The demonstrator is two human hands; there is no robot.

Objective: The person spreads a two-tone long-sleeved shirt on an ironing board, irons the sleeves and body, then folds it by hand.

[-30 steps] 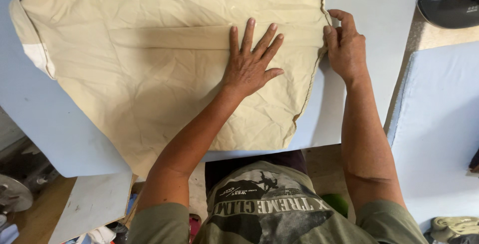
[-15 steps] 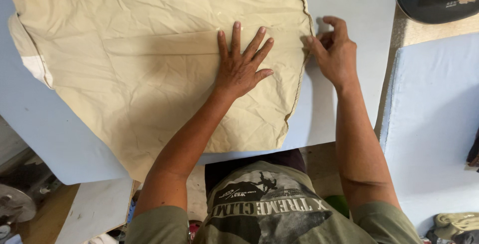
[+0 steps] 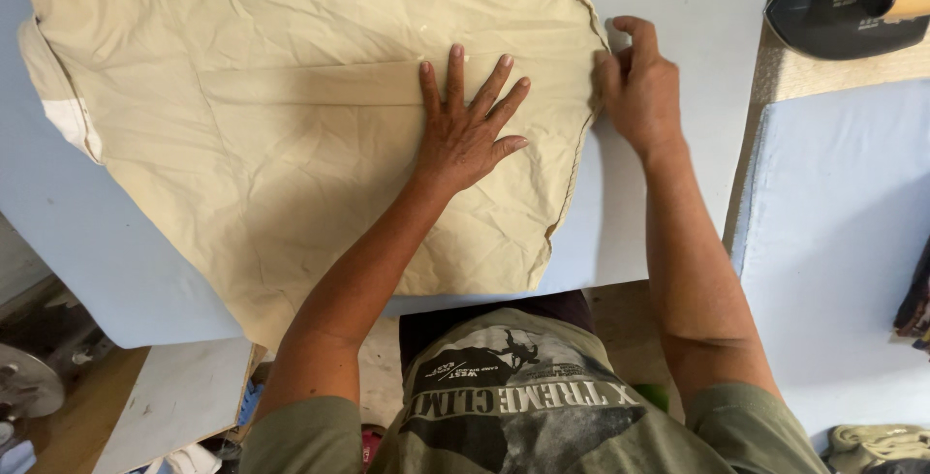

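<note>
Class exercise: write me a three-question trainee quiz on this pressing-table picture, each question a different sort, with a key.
1. True or false: the left hand lies flat, fingers spread, on the beige cloth.
2. The right hand is at the cloth's: A) left edge B) right edge C) middle
3. What dark object sits at the top right corner?

Key: 1 true; 2 B; 3 an iron with a wooden handle.

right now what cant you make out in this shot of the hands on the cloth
1. Head view: the beige cloth runs past the top edge, so its full shape is unknown.
2. Cloth under the flat left hand is covered by the palm.
3. Right hand fingertips curl at the hem; the exact pinch is hidden.
4. The iron is cut off at the corner.
</note>
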